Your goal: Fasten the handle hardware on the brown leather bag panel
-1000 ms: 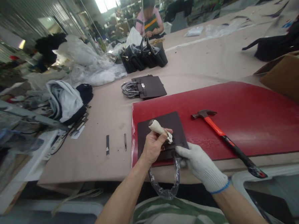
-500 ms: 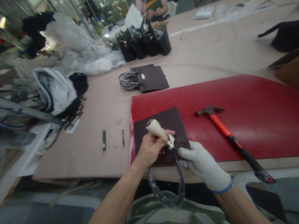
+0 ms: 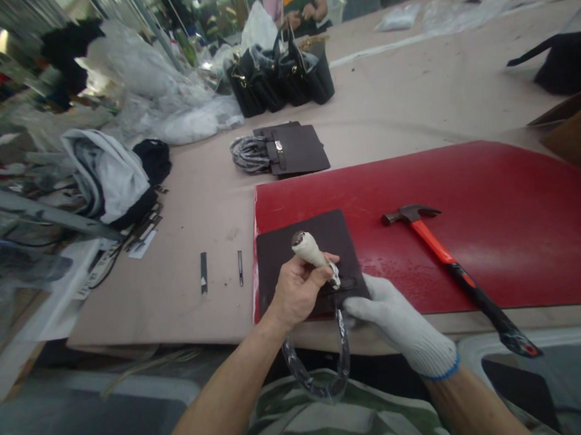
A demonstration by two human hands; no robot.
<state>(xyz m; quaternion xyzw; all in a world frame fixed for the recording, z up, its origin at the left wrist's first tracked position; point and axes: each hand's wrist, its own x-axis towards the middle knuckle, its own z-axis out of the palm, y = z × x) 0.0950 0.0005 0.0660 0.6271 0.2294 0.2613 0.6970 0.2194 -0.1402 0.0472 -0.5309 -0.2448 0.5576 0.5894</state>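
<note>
My bare left hand [image 3: 297, 292] is closed around a short tool wrapped in white tape [image 3: 310, 249], with a dark blunt top end. Its lower end points at the strap area of a dark brown bag panel [image 3: 315, 232]; the tip itself is hidden. In a white knit glove, my right hand [image 3: 385, 310] pinches the panel's lower right corner, thumb on top and fingers out of sight. A plastic-wrapped loop handle [image 3: 343, 351] hangs from the panel over the table edge. Right of my hands lies a claw hammer [image 3: 430, 239] with an orange and black grip.
Under the panel is a red mat [image 3: 490, 233]. Beyond it lie stacked brown panels [image 3: 304, 148] with wrapped handles. Black bags [image 3: 281, 81] stand farther back, near a person's hands [image 3: 307, 12]. A dark strip [image 3: 204, 274] and a thin metal rod [image 3: 240, 269] lie left.
The panel has shifted slightly left and turned a little. My right thumb has drawn back from the tool's lower end to the panel's corner. The handle loop has swung left.
</note>
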